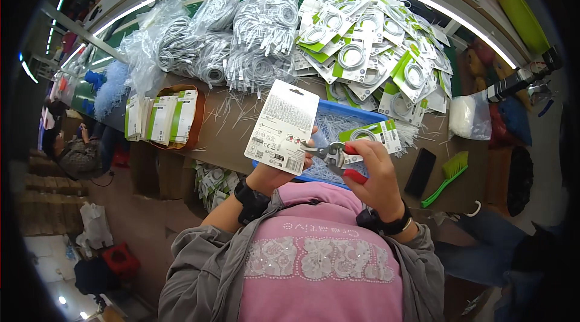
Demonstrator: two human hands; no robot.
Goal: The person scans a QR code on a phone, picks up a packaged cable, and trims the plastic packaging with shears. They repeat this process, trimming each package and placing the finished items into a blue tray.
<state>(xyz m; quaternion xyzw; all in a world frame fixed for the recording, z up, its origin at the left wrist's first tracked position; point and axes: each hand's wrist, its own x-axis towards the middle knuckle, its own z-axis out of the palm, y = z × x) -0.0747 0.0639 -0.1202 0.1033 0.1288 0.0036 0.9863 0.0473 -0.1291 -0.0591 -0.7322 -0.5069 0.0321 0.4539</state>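
My left hand point(272, 178) is closed on a white packaging card point(284, 116), tilted upright, with its printed back and hang hole showing. Most of the fingers are behind the card. In my right hand point(379, 176) is a pair of cutting pliers point(332, 154) with red handles spread apart. Its metal head is by the lower right edge of the card, near my left fingertips; whether it touches the card I cannot tell. Beneath both hands lies a blue tray point(349, 109) full of thin clear plastic strips, with a green-and-white carded cable point(373, 135) on top.
Carded cables point(368, 50) are heaped at the back right, beside plastic bags of coiled white cables point(263, 32). On the left, an orange-brown container point(198, 118) holds upright cards. A black phone point(420, 172) and a green brush point(450, 176) lie at right, near a bag of white material point(470, 118).
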